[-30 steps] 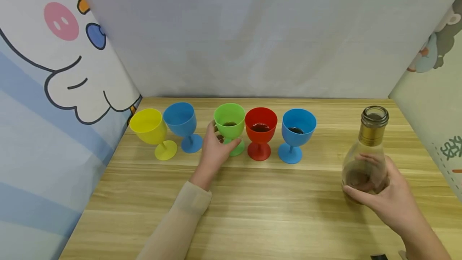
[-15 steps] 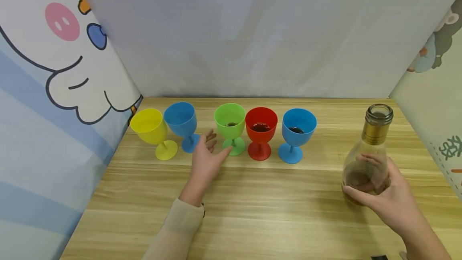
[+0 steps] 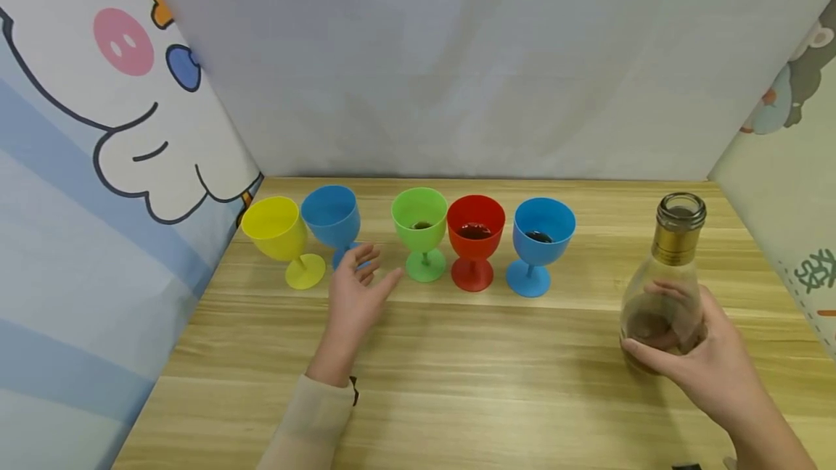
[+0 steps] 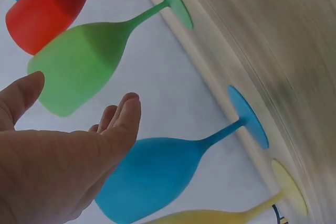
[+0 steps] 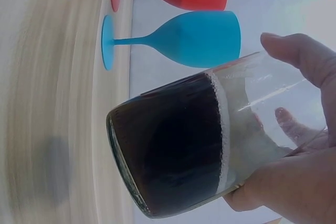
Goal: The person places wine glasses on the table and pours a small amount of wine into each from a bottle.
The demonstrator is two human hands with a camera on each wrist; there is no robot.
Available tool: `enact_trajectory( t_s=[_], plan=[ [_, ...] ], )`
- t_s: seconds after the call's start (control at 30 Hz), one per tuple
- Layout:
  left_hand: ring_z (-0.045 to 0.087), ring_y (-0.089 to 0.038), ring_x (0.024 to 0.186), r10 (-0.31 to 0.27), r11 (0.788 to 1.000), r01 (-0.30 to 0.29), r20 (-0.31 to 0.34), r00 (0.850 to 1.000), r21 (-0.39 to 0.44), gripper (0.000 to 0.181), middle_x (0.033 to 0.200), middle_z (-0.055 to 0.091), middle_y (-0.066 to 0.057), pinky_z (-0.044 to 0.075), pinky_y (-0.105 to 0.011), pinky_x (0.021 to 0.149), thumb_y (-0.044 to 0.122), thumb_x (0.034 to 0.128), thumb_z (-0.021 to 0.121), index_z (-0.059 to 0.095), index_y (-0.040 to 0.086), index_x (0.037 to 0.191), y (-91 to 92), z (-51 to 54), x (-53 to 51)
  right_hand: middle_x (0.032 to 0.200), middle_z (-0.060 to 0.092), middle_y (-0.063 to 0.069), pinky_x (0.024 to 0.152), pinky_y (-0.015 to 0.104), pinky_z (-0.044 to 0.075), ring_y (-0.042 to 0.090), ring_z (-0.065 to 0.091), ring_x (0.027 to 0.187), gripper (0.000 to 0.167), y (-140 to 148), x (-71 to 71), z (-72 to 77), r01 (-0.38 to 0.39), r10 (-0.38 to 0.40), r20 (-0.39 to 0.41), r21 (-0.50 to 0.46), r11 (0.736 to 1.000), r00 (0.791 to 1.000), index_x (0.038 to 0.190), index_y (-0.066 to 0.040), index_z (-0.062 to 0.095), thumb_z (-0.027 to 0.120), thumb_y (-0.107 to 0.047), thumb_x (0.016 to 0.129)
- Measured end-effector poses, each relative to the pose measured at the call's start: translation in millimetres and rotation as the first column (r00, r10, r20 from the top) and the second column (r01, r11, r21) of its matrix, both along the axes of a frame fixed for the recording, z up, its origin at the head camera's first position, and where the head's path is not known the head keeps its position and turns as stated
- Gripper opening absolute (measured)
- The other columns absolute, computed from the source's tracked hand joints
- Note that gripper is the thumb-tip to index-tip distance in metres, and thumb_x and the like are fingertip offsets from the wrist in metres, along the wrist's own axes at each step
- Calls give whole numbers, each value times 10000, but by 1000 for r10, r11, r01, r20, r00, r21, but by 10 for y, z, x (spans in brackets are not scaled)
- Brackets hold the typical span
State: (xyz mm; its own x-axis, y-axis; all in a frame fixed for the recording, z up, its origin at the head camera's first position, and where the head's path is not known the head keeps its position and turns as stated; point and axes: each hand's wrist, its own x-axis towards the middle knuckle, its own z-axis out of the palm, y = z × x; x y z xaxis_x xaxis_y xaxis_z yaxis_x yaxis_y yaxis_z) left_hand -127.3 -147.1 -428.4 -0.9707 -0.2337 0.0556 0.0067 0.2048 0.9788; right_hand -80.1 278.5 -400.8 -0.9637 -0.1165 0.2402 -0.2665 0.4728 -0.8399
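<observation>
A clear glass bottle [image 3: 673, 245] with a gold-banded neck stays in the grip of my right hand [image 3: 712, 368], fingers and thumb around its body. Dark liquid [image 5: 168, 140] fills its lower part in the right wrist view, where its base seems raised off the table. My left hand [image 3: 353, 299] holds nothing; its fingers extend in front of the left blue goblet [image 3: 332, 217], partly covering that foot. Right of this hand stand a green goblet [image 3: 420, 220], a red goblet [image 3: 475, 227] and another blue goblet [image 3: 543, 231], each with dark liquid inside.
A yellow goblet [image 3: 276, 231] stands at the left end of the row, beside the left blue one. The wooden table [image 3: 483, 383] ends at a pale back wall [image 3: 457, 78]. Printed panels [image 3: 72, 238] rise at both sides.
My left hand has let go of the green goblet and drawn back to the left, toward the left blue goblet. The right hand and bottle have hardly moved.
</observation>
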Motion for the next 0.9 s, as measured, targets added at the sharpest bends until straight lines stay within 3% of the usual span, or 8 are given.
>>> enact_trajectory(
  t_s=[0.2,0.47,0.7,0.9],
  plan=[
    [482,-427,1316,-9,998,8,27,1000,57,640,1417,479,-266,370,-483,1112,36,901,766,424,-95,1426,-133,-6,24,1220,556,11,672,226,567,137,666,822,855,-8,-1,9,-2,2,1,-11,1000,1000,1437,-91,479,855,157,710],
    [513,-400,1290,27,999,-28,46,999,32,619,1419,488,-244,390,-472,1100,49,908,768,447,-63,1426,-247,9,46,1239,547,0,672,219,563,122,653,849,855,1,-13,4,3,-3,4,0,1000,1000,1437,-105,480,864,139,714],
    [500,-412,1294,48,997,-51,53,997,59,639,1418,472,-258,392,-454,1099,25,918,752,411,-93,1445,-353,46,70,1230,549,-3,667,217,562,125,659,825,856,-2,-25,6,10,-10,0,15,1000,1000,1438,-107,476,871,126,714],
    [484,-422,1313,89,996,-89,95,992,5,674,1430,455,-264,395,-457,1097,70,918,762,395,-91,1460,-435,68,53,1220,553,-1,666,221,563,129,666,818,848,-2,-29,10,11,-11,11,15,1000,1000,1434,-115,477,872,116,720]
  ],
)
